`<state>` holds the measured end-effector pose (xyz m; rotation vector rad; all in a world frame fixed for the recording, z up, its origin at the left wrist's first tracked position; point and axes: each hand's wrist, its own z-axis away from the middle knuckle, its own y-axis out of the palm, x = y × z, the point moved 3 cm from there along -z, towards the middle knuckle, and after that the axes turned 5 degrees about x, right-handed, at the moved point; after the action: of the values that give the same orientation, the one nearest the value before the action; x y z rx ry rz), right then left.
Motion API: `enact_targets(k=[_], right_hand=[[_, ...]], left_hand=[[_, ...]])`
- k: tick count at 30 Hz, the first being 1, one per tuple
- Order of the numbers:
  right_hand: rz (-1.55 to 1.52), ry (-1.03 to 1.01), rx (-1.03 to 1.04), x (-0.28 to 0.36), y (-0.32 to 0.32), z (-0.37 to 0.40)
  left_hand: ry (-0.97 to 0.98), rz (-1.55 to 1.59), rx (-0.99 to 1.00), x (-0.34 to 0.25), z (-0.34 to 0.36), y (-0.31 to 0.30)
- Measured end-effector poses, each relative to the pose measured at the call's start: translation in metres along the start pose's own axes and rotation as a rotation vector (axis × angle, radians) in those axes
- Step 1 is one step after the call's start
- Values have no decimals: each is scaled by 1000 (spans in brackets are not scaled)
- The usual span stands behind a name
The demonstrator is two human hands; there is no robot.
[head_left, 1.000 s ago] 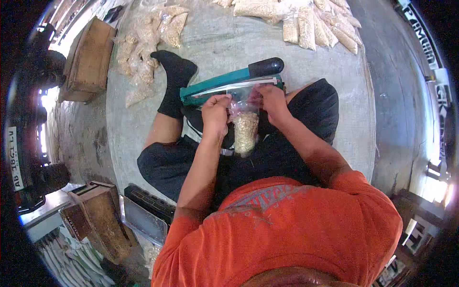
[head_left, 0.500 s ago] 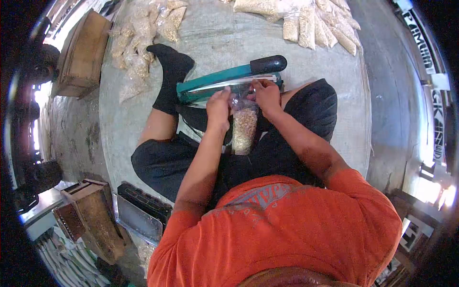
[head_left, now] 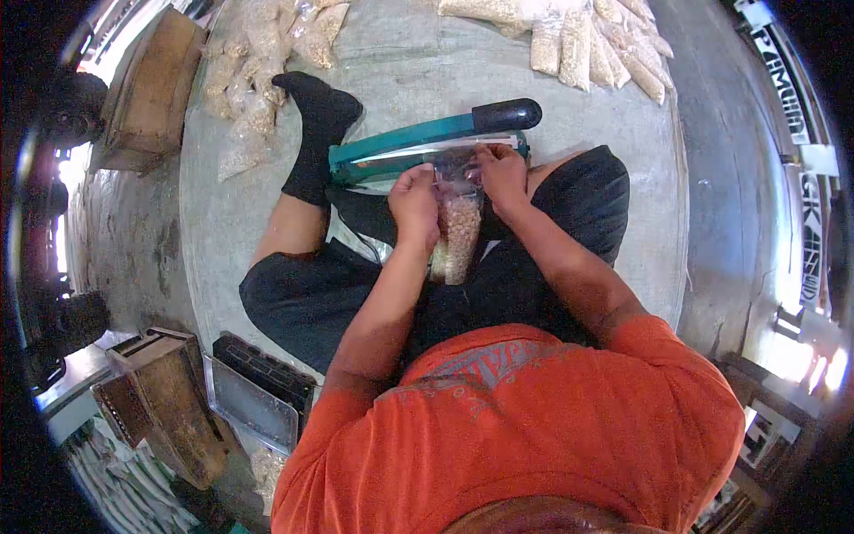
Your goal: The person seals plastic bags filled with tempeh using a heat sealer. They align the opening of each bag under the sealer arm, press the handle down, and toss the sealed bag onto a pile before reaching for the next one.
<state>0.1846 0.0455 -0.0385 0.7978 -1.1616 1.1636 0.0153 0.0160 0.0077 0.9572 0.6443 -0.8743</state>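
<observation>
A clear plastic bag (head_left: 460, 233) filled with pale beans or kernels stands between my legs, leaning slightly, its unfilled top toward the sealer. My left hand (head_left: 414, 206) pinches the left edge of the bag's top. On the opposite edge, my right hand (head_left: 503, 176) has its fingers closed on the plastic. Just beyond both hands lies a teal heat sealer (head_left: 405, 142) with a black handle end, its long arm raised at an angle over the base. The bag's loose top overlaps the sealer's near side in this view.
Filled bags (head_left: 258, 76) are heaped at the far left, and more filled bags (head_left: 574, 44) lie at the far right of the pale mat (head_left: 400, 80). A wooden box (head_left: 151, 93) stands at the left edge. By my left knee is a black-and-grey case (head_left: 253, 400).
The bag has tilted a little, its top shifting slightly to the right with both hands. My left hand has turned a little, and both hands keep their hold.
</observation>
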Motion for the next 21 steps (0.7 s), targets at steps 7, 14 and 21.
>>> enact_targets(k=[7,14,21], right_hand=[[92,-79,-38,-2,2,-10],[149,-36,-6,-1,-6,-1],[323,-155,-98,-14,-9,-10]], left_hand=[[51,-34,-63,7,-21,-5],[18,-17,-55,12,-25,-9],[-4,-15,-15,8,-22,-7]])
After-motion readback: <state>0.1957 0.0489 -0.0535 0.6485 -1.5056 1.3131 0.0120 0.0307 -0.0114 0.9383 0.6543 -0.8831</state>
